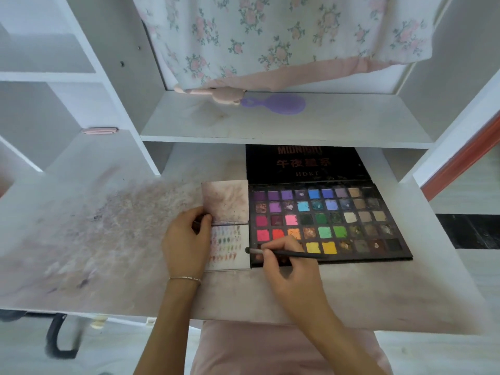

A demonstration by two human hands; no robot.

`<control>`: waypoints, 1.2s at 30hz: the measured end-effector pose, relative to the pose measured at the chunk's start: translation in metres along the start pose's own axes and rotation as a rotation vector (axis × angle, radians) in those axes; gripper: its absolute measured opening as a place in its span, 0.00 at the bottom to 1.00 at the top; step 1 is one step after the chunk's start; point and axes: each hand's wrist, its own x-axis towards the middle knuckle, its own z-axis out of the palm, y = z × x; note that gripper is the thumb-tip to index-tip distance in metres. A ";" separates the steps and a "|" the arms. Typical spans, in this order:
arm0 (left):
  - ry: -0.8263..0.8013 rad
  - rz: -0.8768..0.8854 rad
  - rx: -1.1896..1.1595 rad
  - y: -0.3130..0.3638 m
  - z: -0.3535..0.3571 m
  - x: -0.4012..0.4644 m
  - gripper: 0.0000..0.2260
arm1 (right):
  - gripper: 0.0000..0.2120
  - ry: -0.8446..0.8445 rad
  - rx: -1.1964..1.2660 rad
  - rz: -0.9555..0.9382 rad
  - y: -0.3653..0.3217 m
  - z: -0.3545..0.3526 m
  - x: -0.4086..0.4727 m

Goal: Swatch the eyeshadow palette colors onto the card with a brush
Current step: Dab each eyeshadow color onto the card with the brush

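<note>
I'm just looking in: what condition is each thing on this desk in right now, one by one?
eyeshadow palette: open, lid laid back flat, several pans worn.
card: flat beside the palette, rows of small swatches on it.
brush: tip at the card's right edge.
right hand: grips the brush.
left hand: rests on the card's left edge.
purple hairbrush: lying on the shelf.

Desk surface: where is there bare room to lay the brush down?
Free: stained desk left of the left hand, and the front strip below the palette. Crowded: the card, palette and right hand holding the brush sit edge to edge.
</note>
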 end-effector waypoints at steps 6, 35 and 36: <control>-0.007 0.011 -0.001 -0.002 -0.001 0.000 0.07 | 0.05 -0.050 -0.126 0.002 0.001 0.011 0.003; 0.005 0.024 0.006 -0.003 -0.001 0.001 0.07 | 0.12 -0.091 -0.250 -0.020 0.004 0.014 0.005; 0.005 0.025 0.007 -0.003 -0.001 0.001 0.07 | 0.12 -0.094 -0.251 -0.025 0.004 0.014 0.005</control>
